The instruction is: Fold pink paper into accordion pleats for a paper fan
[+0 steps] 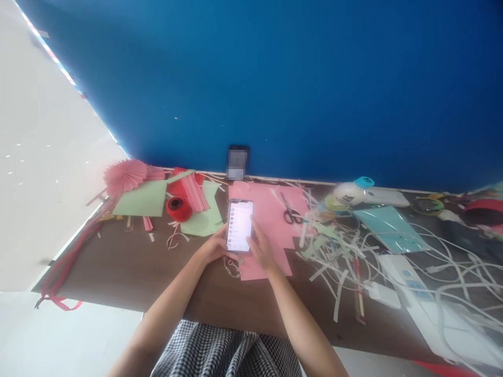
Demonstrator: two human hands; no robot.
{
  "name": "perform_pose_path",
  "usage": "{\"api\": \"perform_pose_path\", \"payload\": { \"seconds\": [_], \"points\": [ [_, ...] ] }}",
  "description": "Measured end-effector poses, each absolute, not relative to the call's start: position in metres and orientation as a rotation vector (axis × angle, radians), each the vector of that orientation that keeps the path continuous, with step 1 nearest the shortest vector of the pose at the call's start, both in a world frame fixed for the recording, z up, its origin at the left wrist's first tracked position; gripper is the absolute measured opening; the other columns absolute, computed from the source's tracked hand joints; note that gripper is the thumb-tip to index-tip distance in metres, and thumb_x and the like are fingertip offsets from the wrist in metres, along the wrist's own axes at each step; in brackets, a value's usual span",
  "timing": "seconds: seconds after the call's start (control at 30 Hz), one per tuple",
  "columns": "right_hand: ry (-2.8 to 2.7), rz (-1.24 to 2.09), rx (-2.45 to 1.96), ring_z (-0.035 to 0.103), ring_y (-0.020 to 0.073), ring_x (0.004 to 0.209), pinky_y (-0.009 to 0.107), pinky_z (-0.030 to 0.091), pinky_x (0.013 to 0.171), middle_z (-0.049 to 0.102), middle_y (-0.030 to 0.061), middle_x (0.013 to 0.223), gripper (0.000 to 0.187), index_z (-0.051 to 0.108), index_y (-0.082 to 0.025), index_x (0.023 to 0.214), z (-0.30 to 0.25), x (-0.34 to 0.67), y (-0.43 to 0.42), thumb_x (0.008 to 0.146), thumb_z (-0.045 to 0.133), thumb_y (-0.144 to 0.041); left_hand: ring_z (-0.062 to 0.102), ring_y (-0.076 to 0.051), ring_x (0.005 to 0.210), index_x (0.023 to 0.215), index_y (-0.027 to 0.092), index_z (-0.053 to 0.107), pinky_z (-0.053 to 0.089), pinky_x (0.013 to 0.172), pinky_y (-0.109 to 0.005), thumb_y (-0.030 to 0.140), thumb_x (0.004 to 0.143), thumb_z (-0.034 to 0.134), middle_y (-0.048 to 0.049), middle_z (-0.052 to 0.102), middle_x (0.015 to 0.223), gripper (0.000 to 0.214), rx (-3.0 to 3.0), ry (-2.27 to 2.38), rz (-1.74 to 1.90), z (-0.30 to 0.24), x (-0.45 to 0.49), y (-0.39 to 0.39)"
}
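Observation:
A smartphone with a lit white screen is held upright above the brown desk. My left hand is wrapped round its lower left edge. My right hand grips its right side, thumb resting on the screen edge. Beneath the phone lies a pink paper sheet. A small beaded chain dangles below the phone.
Black-handled scissors lie on the pink sheet. Red tape roll, green paper and pink folded fans sit left. Paper strips, white cables, a power strip and a teal sheet crowd the right. A blue wall stands behind.

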State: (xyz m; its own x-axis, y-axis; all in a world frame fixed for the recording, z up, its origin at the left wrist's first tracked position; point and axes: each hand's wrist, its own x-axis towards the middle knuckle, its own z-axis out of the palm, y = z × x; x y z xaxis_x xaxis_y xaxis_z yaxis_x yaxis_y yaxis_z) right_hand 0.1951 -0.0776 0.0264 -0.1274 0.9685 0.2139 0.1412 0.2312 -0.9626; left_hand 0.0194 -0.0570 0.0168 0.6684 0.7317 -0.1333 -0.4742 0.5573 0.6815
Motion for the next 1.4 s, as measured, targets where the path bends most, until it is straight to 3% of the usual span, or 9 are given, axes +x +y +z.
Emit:
{"api": "perform_pose_path", "payload": {
  "seconds": [0.33,0.6,0.87,0.97,1.03,1.13,1.3,1.4],
  "points": [
    [-1.56,0.998,-1.19,0.034,0.0232,0.124,0.044,0.027,0.103,0.039,0.0018,0.135,0.049,0.03,-0.029,0.134,0.028,0.195,-0.078,0.086,0.042,-0.033,0.059,-0.028,0.095,0.136,0.035,0.012,0.057,0.059,-0.037,-0.003,0.055,0.043,-0.0081,0.051,0.121,0.095,0.684,0.433,0.72,0.014,0.019,-0.057],
    [-1.449,1.058,-1.115,0.036,0.0243,0.123,0.043,0.029,0.101,0.04,0.0015,0.135,0.056,0.025,-0.028,0.135,0.029,0.194,-0.079,0.084,0.045,-0.036,0.058,-0.029,0.096,0.136,0.035,0.014,0.058,0.057,-0.036,-0.003,0.055,0.043,-0.0086,0.049,0.123,0.094,0.685,0.453,0.724,0.016,0.019,-0.057],
    [-1.56,1.034,-1.165,0.038,0.0257,0.12,0.048,0.026,0.102,0.047,0.0025,0.127,0.05,0.034,-0.03,0.131,0.026,0.197,-0.078,0.083,0.045,-0.036,0.06,-0.028,0.093,0.135,0.038,0.016,0.057,0.057,-0.037,-0.003,0.055,0.043,-0.007,0.051,0.121,0.094,0.679,0.448,0.726,0.016,0.018,-0.057],
    [-1.527,1.032,-1.133,0.031,0.0254,0.125,0.046,0.022,0.105,0.043,0.0018,0.131,0.051,0.034,-0.03,0.131,0.028,0.196,-0.079,0.082,0.047,-0.036,0.059,-0.028,0.094,0.135,0.038,0.014,0.057,0.057,-0.035,-0.003,0.057,0.045,-0.0073,0.048,0.125,0.094,0.691,0.462,0.741,0.017,0.019,-0.058],
    [-1.478,1.092,-1.107,0.029,0.0248,0.127,0.046,0.022,0.105,0.041,0.002,0.133,0.055,0.029,-0.029,0.134,0.029,0.195,-0.079,0.082,0.048,-0.036,0.06,-0.027,0.094,0.135,0.038,0.014,0.057,0.057,-0.033,-0.002,0.059,0.048,-0.0083,0.046,0.128,0.093,0.707,0.478,0.747,0.017,0.019,-0.059],
    [-1.29,1.28,-1.051,0.04,0.0241,0.12,0.047,0.033,0.098,0.047,0.0034,0.127,0.062,0.018,-0.031,0.136,0.03,0.194,-0.076,0.082,0.048,-0.034,0.06,-0.027,0.092,0.136,0.037,0.012,0.057,0.057,-0.031,-0.002,0.06,0.054,-0.01,0.043,0.13,0.095,0.736,0.5,0.752,0.019,0.02,-0.061],
    [-1.146,1.601,-0.849,0.049,0.0249,0.11,0.045,0.04,0.092,0.052,0.0044,0.121,0.053,0.038,-0.026,0.125,0.03,0.192,-0.071,0.075,0.053,-0.022,0.06,-0.026,0.091,0.136,0.035,0.01,0.056,0.058,-0.029,0.0,0.059,0.063,-0.0121,0.044,0.129,0.1,0.78,0.517,0.76,0.024,0.022,-0.063],
    [-1.097,1.718,-0.763,0.05,0.0261,0.109,0.046,0.044,0.087,0.052,0.0044,0.122,0.062,0.036,-0.028,0.126,0.032,0.191,-0.072,0.068,0.055,-0.015,0.062,-0.025,0.086,0.137,0.033,0.011,0.056,0.056,-0.029,0.002,0.059,0.066,-0.0138,0.046,0.127,0.099,0.794,0.536,0.758,0.025,0.022,-0.064]
  ]
}}
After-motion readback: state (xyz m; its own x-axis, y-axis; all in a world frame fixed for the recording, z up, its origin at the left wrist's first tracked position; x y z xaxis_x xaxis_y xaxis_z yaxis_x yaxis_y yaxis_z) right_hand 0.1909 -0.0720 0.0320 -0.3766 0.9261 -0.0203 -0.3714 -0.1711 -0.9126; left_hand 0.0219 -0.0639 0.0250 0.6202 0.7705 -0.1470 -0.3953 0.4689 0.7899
